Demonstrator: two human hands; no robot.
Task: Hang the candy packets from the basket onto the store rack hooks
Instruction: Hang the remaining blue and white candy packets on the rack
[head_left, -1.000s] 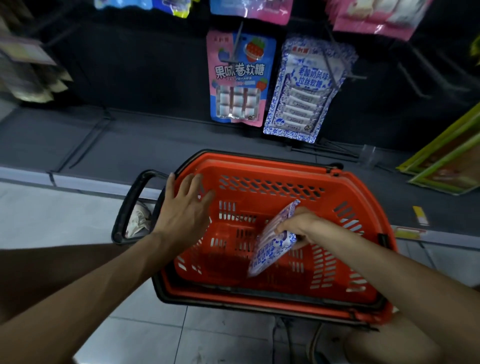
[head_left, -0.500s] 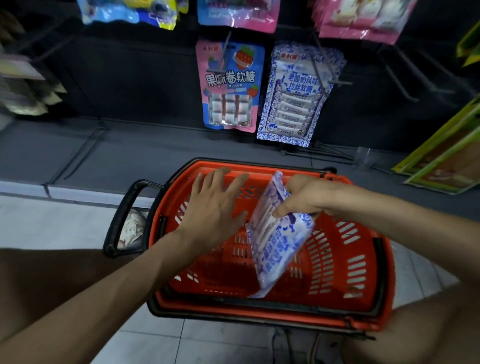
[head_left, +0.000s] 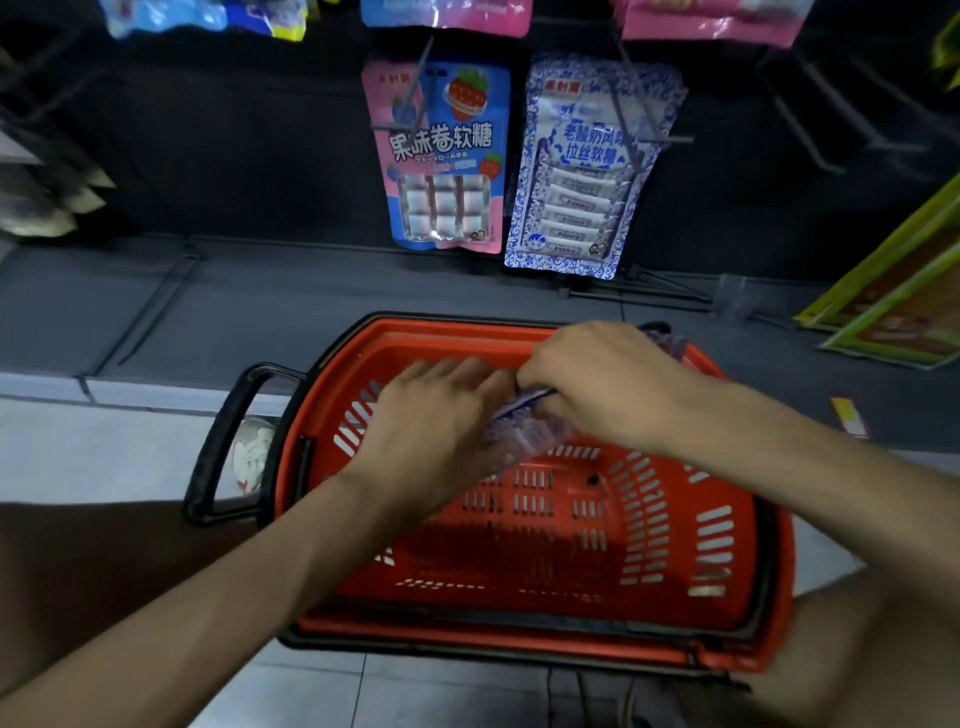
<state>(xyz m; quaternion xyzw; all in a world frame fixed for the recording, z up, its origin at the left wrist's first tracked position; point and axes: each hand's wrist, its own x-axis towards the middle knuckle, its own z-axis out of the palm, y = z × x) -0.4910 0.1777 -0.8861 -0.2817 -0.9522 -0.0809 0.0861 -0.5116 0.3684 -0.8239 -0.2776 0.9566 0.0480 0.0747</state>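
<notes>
Over the red basket (head_left: 727, 545), just right of its black handle (head_left: 218, 447), the left hand (head_left: 431, 415) lies open, fingers stretched flat against a blurred blue-and-white packet (head_left: 524, 423). The right hand (head_left: 597, 384) curls round the packet's top edge, holding it above the basket's far rim. Beyond the basket, a pink bag (head_left: 444, 156) and a blue-white bag (head_left: 582, 171) hang side by side on hooks (head_left: 667, 139).
</notes>
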